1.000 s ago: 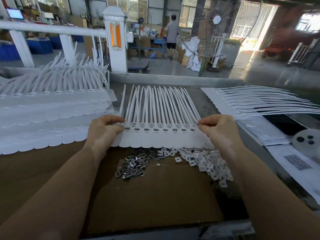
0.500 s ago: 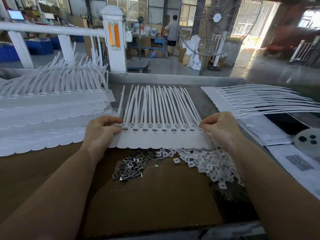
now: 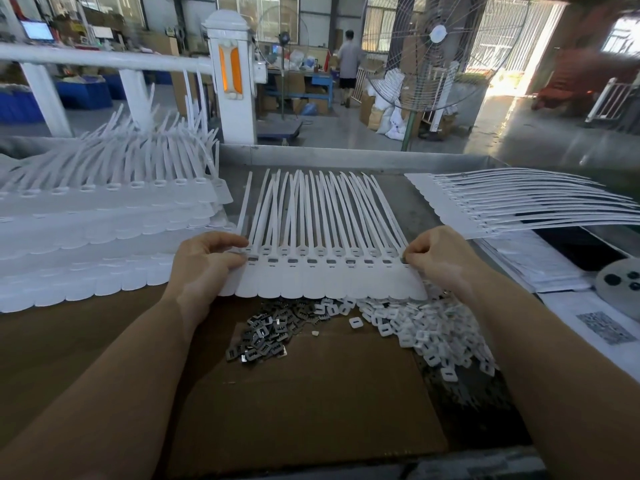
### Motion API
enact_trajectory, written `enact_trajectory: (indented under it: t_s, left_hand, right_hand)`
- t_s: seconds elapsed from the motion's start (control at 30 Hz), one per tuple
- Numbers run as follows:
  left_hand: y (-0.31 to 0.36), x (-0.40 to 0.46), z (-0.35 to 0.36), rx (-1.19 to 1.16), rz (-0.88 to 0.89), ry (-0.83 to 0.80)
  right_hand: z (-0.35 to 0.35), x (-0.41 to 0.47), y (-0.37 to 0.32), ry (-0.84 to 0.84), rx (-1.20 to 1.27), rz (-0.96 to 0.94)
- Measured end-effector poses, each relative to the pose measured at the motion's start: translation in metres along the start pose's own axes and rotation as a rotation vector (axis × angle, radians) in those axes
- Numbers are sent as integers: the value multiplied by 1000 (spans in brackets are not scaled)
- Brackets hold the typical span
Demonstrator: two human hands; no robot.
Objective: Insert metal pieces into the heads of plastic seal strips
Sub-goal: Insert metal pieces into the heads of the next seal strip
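Observation:
A joined row of white plastic seal strips [image 3: 325, 271] lies across the table's middle, tails pointing away from me, with dark metal pieces showing in its heads. My left hand [image 3: 204, 265] pinches the row's left end. My right hand [image 3: 440, 259] pinches its right end. Just below the row a heap of dark metal pieces [image 3: 266, 336] lies on brown cardboard [image 3: 304, 403]. Beside it to the right is a heap of small white plastic caps [image 3: 426, 327].
Stacked rows of white seal strips [image 3: 97, 230] fill the left side. More strips [image 3: 512, 206] fan out at the right over papers. A round grey disc [image 3: 623, 285] sits at the right edge. A metal rim [image 3: 346, 157] bounds the table's far side.
Both hands have stayed on the ends of the strip row, which has shifted slightly away from me. Nothing was let go.

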State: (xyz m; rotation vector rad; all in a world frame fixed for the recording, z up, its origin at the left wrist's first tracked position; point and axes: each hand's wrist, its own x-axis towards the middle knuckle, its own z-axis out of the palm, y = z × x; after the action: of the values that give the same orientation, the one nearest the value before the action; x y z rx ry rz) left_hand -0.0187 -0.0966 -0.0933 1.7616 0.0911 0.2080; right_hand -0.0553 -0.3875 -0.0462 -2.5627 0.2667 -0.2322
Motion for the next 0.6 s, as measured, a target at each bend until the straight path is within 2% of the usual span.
enact_trajectory:
  t_s: [0.2, 0.6]
  left_hand:
    - [-1, 1, 0, 14, 9, 1]
    - [1, 0, 2, 32, 40, 11]
  right_hand:
    - [-1, -4, -7, 166, 9, -14]
    - [45, -47, -55, 197, 128, -215]
